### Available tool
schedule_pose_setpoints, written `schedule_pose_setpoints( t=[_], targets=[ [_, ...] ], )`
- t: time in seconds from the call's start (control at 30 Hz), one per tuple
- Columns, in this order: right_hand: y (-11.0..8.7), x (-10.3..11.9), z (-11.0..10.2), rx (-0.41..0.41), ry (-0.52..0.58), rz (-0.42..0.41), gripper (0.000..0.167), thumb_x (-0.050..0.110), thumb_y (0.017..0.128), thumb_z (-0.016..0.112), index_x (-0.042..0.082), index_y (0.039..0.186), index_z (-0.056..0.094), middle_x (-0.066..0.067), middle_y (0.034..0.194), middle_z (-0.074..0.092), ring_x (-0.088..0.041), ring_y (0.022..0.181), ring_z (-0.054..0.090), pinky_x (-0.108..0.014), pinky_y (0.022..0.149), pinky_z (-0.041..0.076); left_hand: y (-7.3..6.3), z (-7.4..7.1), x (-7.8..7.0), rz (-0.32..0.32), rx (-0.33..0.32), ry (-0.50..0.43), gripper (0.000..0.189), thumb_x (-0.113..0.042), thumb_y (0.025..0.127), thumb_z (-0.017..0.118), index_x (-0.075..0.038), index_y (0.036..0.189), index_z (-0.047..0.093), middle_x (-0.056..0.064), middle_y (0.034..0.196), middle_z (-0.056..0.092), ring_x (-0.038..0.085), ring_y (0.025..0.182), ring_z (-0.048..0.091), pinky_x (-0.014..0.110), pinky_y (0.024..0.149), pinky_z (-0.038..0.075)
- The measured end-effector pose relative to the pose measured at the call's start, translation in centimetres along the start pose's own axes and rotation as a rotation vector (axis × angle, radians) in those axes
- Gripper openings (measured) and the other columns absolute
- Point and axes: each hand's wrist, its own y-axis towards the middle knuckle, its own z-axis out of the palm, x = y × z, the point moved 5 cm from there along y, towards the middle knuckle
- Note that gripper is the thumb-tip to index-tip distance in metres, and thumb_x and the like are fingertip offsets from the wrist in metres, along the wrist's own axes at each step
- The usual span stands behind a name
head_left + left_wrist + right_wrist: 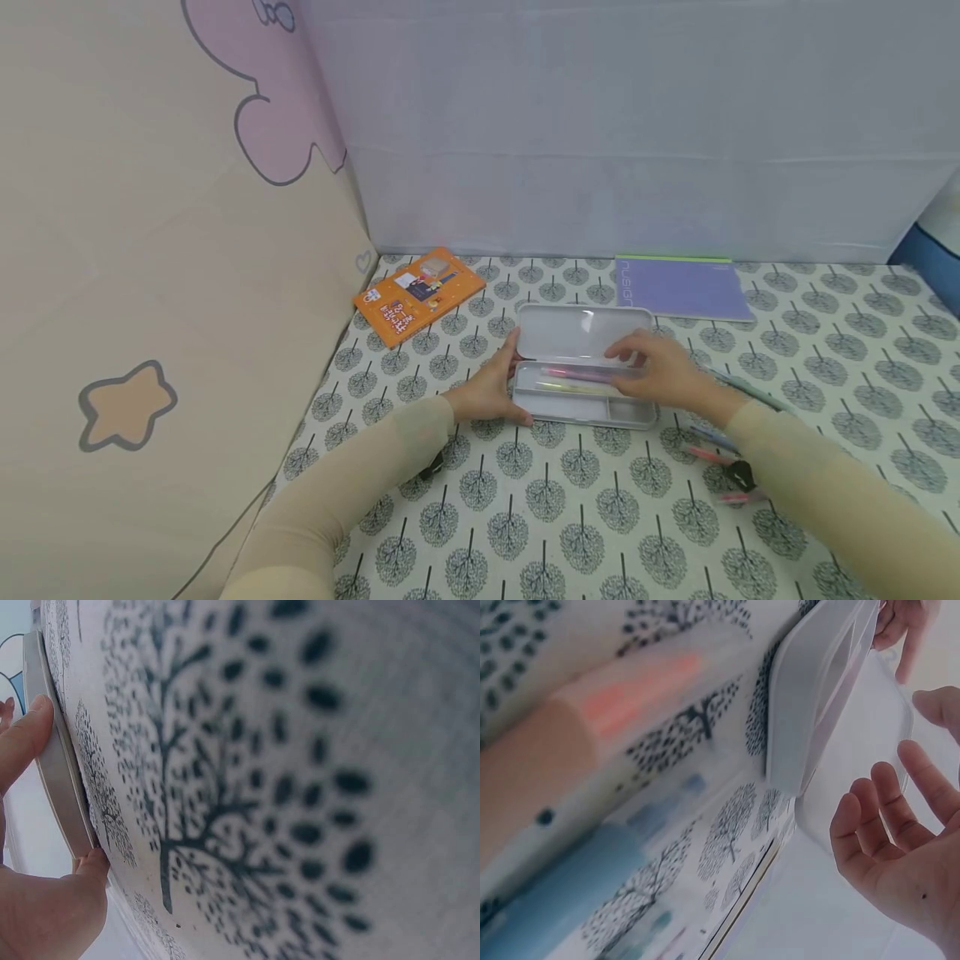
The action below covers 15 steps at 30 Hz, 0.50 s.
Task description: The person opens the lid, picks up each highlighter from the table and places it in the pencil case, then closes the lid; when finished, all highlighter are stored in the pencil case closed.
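Observation:
A white pencil case [558, 407] lies on the tree-print cloth, its lid [558, 333] folded back. Inside the back compartment are a pink pen [573, 375] and a yellow pen [573, 388]. My left hand [491, 387] holds the case's left end, thumb at the front corner and fingers toward the hinge; the left wrist view shows fingertips against the case's side wall [56, 772]. Over the right end of the case is my right hand [660, 371]. In the right wrist view its fingers [889, 799] are loosely bent and spread, with nothing between them.
An orange book [420, 296] lies at the back left, a purple notebook [682, 287] at the back right. Around my right forearm lie several pens, among them a green one [753, 390], a blue one [715, 437] and a red one [707, 454]. Curtain-like cloth [637, 125] hangs behind.

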Motion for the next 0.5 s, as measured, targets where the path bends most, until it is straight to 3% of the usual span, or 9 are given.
schedule_pose_setpoints(
  t=[0.3, 0.5],
  targets=[
    [-2.4, -1.3, -2.3, -0.101, -0.016, -0.024, 0.036, 0.016, 0.076, 0.081, 0.011, 0.110, 0.068, -0.006, 0.100, 0.066, -0.020, 0.081, 0.060, -0.022, 0.062, 0.052, 0.0, 0.0, -0.1, 0.010, 0.010, -0.022, 0.149, -0.014, 0.056, 0.094, -0.026, 0.153, -0.018, 0.005, 0.139, 0.041, 0.020, 0.134, 0.044, 0.027, 0.115, 0.034],
    [-3.9, -2.9, -3.5, -0.109, -0.011, 0.037, 0.036, 0.019, 0.080, 0.079, 0.010, 0.113, 0.067, -0.010, 0.103, 0.066, -0.022, 0.084, 0.059, -0.026, 0.065, 0.051, 0.0, 0.0, -0.2, 0.011, 0.008, -0.017, 0.149, -0.013, 0.055, 0.094, -0.025, 0.153, -0.017, 0.006, 0.139, 0.041, 0.021, 0.134, 0.044, 0.027, 0.115, 0.034]
  ],
)
